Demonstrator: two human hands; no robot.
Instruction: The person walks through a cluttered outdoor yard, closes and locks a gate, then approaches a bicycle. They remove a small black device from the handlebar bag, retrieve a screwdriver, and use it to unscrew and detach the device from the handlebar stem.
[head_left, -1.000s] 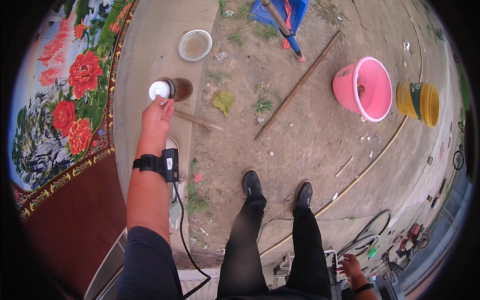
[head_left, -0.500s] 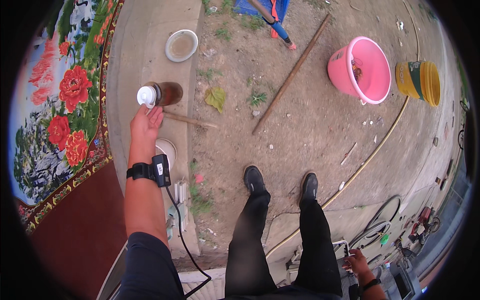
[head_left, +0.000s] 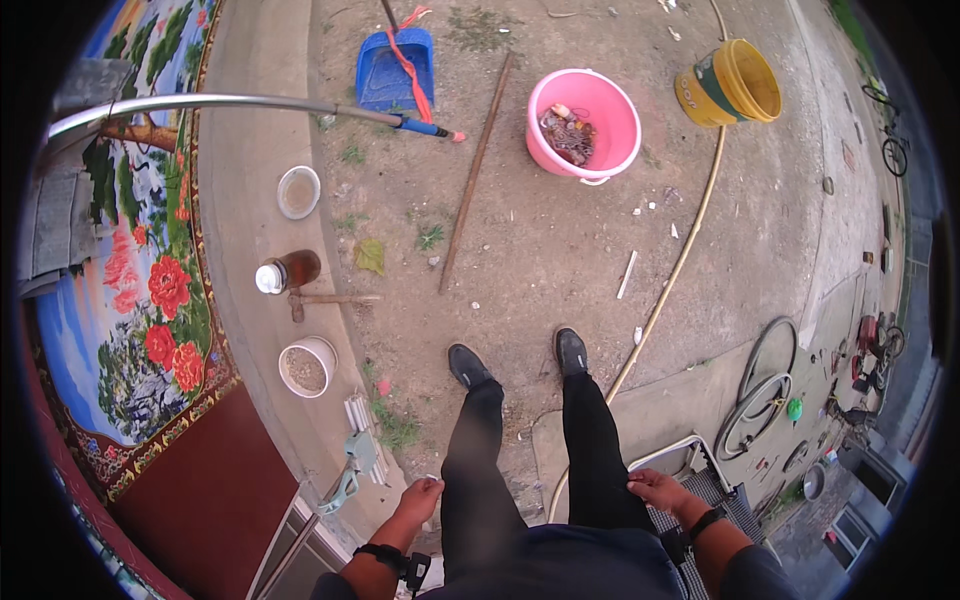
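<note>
Both my hands are at my thighs. My left hand (head_left: 421,498) is closed, its fingertips pinching at the cloth of the left black trouser leg (head_left: 472,450). My right hand (head_left: 660,490) pinches the outer side of the right trouser leg (head_left: 595,450). On the concrete ledge to my left stands a brown jar with a white lid (head_left: 270,279), untouched. A hammer (head_left: 335,299) lies beside it, and a white tub of grainy material (head_left: 307,368) is nearer to me. Farther along sits a pale bowl (head_left: 299,192).
A pink bucket (head_left: 583,125) and a yellow bucket (head_left: 728,85) stand ahead on the dirt. A wooden stick (head_left: 476,175), a blue dustpan (head_left: 395,75) and a yellow hose (head_left: 690,245) lie around. A metal-framed chair (head_left: 715,490) is by my right hand; a curved metal pole (head_left: 250,101) crosses the far left.
My left hand has let go of the jar's white lid and drawn back to my thigh. My right hand has moved from beside the chair to the trouser leg. The view has shifted.
</note>
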